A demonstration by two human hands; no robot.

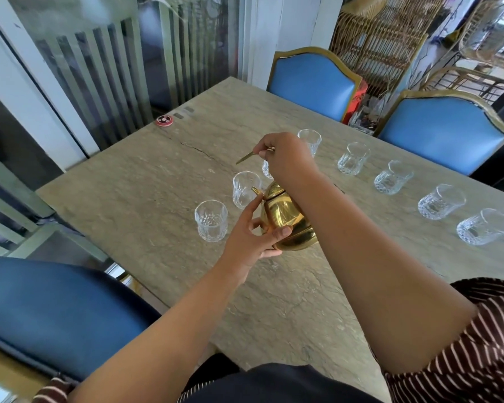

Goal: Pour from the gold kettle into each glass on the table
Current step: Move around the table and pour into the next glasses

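A shiny gold kettle (285, 222) stands near the middle of the stone table (157, 175). My left hand (253, 237) cups its left side near the spout. Above it, my right hand (285, 158) is closed around its thin gold handle (246, 157). Several cut-glass tumblers stand in an arc. One glass (211, 221) is nearest on the left, another glass (245, 189) stands just behind the spout, and one is partly hidden behind my right hand. More glasses run to the right, ending at the rightmost glass (483, 226).
Two blue chairs with gold frames (312, 80) (442, 132) stand at the table's far side, and another blue chair (50, 309) is at my near left. A small red round disc (164, 121) lies near the far left table edge. A crack runs across the tabletop.
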